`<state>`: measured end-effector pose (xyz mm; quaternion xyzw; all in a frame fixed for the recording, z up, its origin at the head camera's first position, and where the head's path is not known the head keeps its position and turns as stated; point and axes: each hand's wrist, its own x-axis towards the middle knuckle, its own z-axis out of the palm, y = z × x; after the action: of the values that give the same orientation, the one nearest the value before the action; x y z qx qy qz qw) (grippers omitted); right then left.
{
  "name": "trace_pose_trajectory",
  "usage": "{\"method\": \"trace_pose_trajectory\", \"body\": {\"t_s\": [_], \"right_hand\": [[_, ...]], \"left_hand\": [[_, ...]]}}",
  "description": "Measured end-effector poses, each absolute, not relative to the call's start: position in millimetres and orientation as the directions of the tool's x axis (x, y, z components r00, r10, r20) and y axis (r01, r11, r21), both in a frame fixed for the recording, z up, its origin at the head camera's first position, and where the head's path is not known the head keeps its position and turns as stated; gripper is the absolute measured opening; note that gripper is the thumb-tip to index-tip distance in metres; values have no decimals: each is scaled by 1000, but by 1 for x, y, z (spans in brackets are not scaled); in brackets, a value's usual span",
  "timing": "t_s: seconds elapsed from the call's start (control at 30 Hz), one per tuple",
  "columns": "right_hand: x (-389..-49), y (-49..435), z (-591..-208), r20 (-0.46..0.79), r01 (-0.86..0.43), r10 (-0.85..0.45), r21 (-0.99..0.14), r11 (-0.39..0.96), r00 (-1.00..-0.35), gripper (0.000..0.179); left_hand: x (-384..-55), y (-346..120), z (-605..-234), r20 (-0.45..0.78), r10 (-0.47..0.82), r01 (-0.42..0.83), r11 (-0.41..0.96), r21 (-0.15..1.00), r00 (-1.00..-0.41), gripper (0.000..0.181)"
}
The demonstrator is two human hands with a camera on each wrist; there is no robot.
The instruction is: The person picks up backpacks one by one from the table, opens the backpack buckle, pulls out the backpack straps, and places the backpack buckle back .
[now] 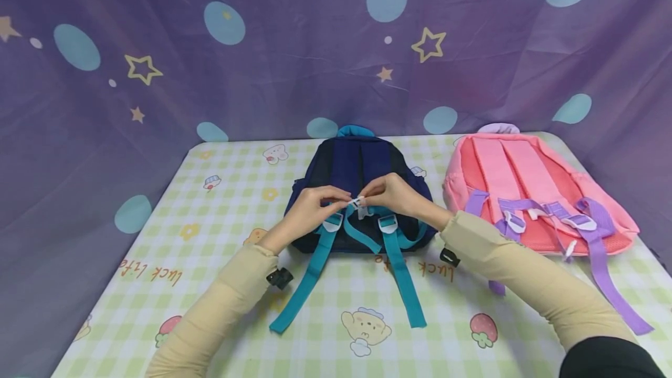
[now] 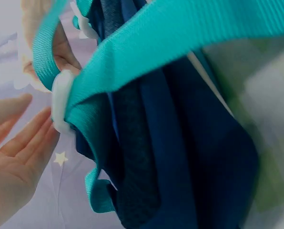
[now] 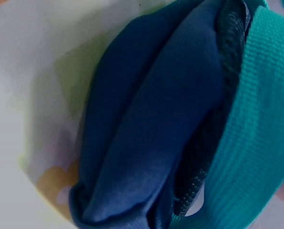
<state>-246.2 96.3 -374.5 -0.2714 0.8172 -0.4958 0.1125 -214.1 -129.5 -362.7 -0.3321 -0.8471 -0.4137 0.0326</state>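
A dark blue backpack (image 1: 346, 162) lies back panel up, with teal webbing straps. Over its lower middle, both hands meet at a small white plastic buckle (image 1: 361, 212) on a teal strap. My left hand (image 1: 310, 212) pinches the buckle's left side between thumb and fingers. From the right, my right hand (image 1: 396, 194) pinches its other side. White strap adjusters (image 1: 332, 223) sit below the hands, and two loose teal strap ends (image 1: 310, 284) trail toward me. In the left wrist view a white adjuster (image 2: 62, 101) partly covers the left fingertips. Teal webbing (image 3: 256, 129) crosses the right wrist view.
A pink backpack (image 1: 517, 174) with purple straps (image 1: 604, 279) lies to the right, back panel up. Both bags rest on a green checked tablecloth (image 1: 220, 302) with cartoon prints. Behind the table hangs a purple curtain (image 1: 294, 74) with stars and blue ovals.
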Motion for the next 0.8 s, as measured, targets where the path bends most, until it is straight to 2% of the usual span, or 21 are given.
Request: {"method": "trace_pose_trajectory", "body": {"t_s": [0.17, 0.33, 0.6, 0.8], "right_hand": [[-246, 99, -375, 91, -345, -568, -867, 358, -818, 13], [-245, 99, -376, 102, -363, -572, -858, 363, -814, 12], [-242, 98, -376, 107, -368, -566, -853, 370, -817, 12], [-241, 99, -376, 106, -372, -566, -848, 378, -817, 11]], "left_hand": [[-220, -129, -364, 245, 533, 546, 530, 649, -810, 20], [-227, -128, -366, 190, 544, 537, 600, 593, -817, 22], [-238, -125, -369, 141, 584, 562, 646, 517, -800, 20], [-244, -125, -372, 162, 634, 622, 621, 477, -757, 14]]}}
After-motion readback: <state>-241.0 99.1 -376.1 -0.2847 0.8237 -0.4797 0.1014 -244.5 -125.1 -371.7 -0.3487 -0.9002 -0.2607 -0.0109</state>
